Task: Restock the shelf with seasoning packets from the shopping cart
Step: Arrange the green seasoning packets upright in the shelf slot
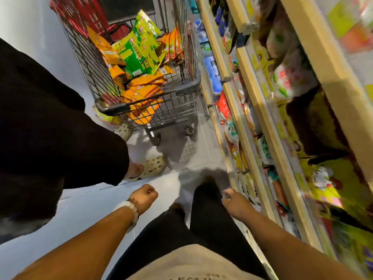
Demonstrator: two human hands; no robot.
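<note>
While both arms hang low over floor, left hand (144, 196) curled into fist, holding nothing; right hand (232, 199) fingers curled, blurred, nothing seen in it. Seasoning packets (137, 57), orange and green, piled in shopping cart (185, 88) ahead. Shelf (260, 110) just right of cart, stocked.

Orange and green seasoning packets (139, 63) in grey wire shopping cart (187, 87)
</note>
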